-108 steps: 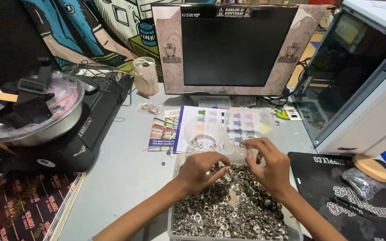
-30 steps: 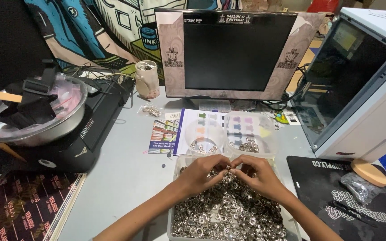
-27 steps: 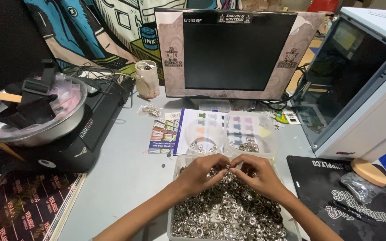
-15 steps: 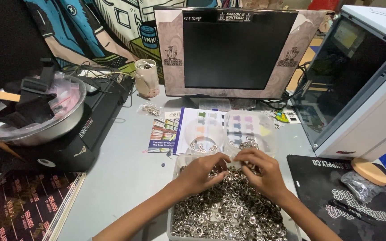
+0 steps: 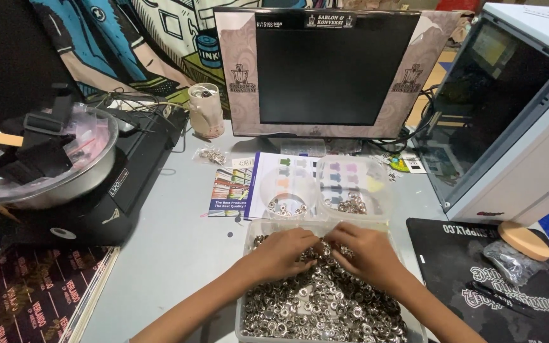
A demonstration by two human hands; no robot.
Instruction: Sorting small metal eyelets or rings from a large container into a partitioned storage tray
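1. Left hand (image 5: 285, 251) and right hand (image 5: 365, 253) meet at lower centre, fingertips pinching small silver metal rings (image 5: 322, 305) in the clear plastic tray (image 5: 249, 230).
2. Two round clear tubs (image 5: 287, 190) above hold few; most remain unsorted.

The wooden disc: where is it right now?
In the head view, the wooden disc lies at far right on the black mat, just below the white computer case.

My left hand (image 5: 285, 253) and right hand (image 5: 361, 253) met over clear tub (image 5: 247, 298) of metal eyelets (image 5: 316, 305); I saw two small clear cups (image 5: 287, 194) just behind.
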